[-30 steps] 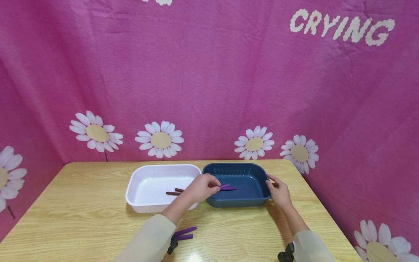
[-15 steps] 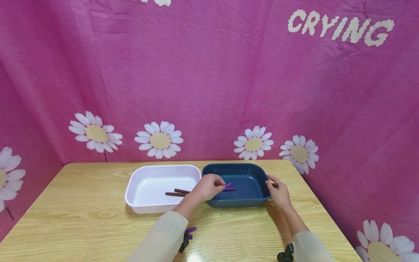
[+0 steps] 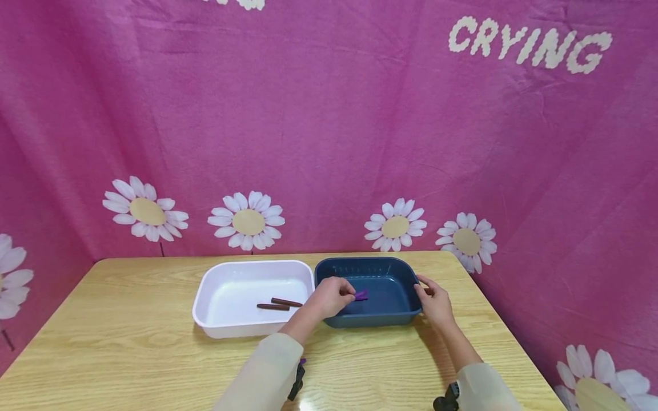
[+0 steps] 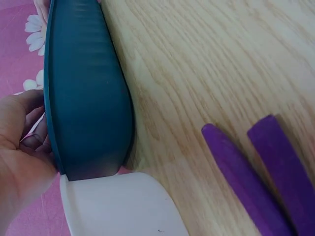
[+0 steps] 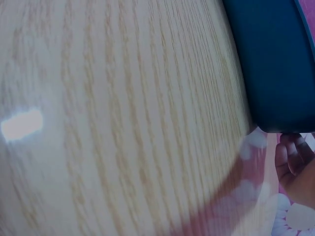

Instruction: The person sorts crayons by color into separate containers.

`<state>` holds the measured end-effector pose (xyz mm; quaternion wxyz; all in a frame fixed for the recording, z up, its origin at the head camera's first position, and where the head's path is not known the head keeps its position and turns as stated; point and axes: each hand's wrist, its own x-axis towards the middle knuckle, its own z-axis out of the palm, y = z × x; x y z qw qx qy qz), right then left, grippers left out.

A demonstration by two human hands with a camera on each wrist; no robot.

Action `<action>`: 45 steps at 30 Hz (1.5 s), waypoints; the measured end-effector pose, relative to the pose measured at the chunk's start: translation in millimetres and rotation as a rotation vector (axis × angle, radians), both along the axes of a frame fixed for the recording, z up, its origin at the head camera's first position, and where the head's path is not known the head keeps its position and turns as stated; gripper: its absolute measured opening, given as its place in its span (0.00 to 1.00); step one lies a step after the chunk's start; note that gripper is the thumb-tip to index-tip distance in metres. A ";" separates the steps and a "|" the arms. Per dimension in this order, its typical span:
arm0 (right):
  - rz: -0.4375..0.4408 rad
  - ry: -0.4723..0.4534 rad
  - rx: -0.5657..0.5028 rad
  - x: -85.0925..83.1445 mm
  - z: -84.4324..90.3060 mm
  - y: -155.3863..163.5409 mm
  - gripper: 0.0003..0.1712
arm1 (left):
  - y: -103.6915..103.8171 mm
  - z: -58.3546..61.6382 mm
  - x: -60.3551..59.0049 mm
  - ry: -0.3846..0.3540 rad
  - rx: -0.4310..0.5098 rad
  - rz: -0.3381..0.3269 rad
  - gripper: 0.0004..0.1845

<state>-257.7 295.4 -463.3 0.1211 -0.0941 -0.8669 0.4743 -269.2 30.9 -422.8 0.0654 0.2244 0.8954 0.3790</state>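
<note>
My left hand (image 3: pixel 333 297) reaches over the near left side of the dark blue bin (image 3: pixel 372 321), thumb and fingertips pinching a purple crayon (image 3: pixel 362 295) low inside it. Another purple crayon lies against it, and the two overlap in the head view. At the bin's right end, my right hand (image 3: pixel 437 302) grips the rim between thumb and fingers. In the left wrist view, the bin's outer wall (image 4: pixel 88 93) hides the left fingertips. Two brown crayons (image 3: pixel 273 306) lie in the white bin (image 3: pixel 226 331), which stands directly left of the blue one.
Two more purple crayons (image 4: pixel 246 182) lie on the wooden table (image 3: pixel 128 342) in front of the bins, mostly covered by the left sleeve (image 3: pixel 267 365) in the head view. A pink curtain with daisies (image 3: pixel 319 142) hangs behind the table.
My left hand has shifted slightly right over the blue bin, and its fingertips have closed on a purple crayon, which now lies nearer the other one. The right hand stays on the rim.
</note>
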 end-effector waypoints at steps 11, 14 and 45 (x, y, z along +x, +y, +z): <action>0.003 -0.006 0.000 -0.4 -0.8 0.5 0.22 | -1.6 0.4 0.3 -0.014 0.021 -0.011 0.08; 0.004 -0.008 -0.003 0.3 0.2 0.2 0.22 | -4.2 2.3 0.5 -0.016 0.020 -0.015 0.08; -0.004 -0.024 0.003 2.3 2.8 -1.7 0.23 | -32.6 27.3 23.5 -0.041 0.053 -0.071 0.09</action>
